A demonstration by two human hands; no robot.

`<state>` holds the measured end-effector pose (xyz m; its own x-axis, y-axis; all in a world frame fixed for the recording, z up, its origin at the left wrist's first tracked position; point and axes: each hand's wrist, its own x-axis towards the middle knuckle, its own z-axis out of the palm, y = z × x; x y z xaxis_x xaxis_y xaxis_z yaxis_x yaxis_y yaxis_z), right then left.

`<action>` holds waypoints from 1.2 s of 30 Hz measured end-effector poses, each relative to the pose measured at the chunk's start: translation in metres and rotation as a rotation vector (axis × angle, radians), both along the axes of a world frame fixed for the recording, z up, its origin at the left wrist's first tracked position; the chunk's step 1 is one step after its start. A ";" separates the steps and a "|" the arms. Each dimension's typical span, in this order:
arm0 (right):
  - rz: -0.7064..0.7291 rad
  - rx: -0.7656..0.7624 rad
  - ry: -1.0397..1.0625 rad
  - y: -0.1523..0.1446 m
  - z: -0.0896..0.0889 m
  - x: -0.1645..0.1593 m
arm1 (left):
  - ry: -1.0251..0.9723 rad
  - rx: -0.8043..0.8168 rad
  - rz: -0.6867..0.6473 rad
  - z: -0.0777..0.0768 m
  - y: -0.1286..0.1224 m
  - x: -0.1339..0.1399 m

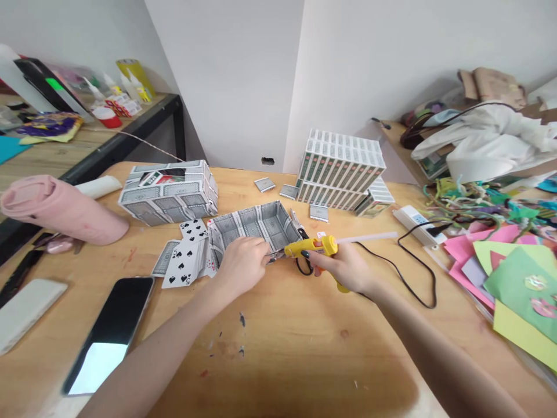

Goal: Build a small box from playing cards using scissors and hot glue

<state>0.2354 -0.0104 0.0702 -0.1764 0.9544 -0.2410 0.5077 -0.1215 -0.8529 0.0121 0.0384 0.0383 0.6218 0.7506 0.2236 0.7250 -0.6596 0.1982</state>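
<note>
An open box made of playing cards [260, 223] stands in the middle of the table, its inner walls showing patterned card backs. My left hand [244, 260] is closed on the near edge of this box, with the fingertips partly hidden. In my right hand [348, 268] is a yellow hot glue gun [311, 247], its nozzle pointing left at the near right corner of the box. A clear glue stick [369, 237] juts out from its back. Black-handled scissors [304, 265] lie partly hidden behind the glue gun. Loose playing cards [185, 262] are piled left of the box.
A card-covered box [174, 200] with an opening on top stands behind left. Stacked card packs [339, 168] stand behind right. A phone [111, 328] and a pink rolled bundle [65, 209] lie left. At right are a power strip [413, 220], a black cord [429, 278] and coloured paper [522, 284].
</note>
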 end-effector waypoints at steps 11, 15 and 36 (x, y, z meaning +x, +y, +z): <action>-0.043 -0.122 0.115 0.009 0.002 0.007 | -0.027 -0.002 -0.003 -0.001 0.000 -0.001; -0.045 -0.159 0.146 0.010 0.002 0.010 | -0.029 -0.005 -0.002 0.000 0.000 0.000; -0.098 -0.060 -0.207 0.001 0.012 0.028 | 0.013 -0.078 0.015 0.000 0.002 -0.001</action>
<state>0.2636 -0.0094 0.0821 -0.0242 0.9474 -0.3193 0.6542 -0.2265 -0.7216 0.0110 0.0402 0.0385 0.6127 0.7747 0.1563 0.7377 -0.6316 0.2386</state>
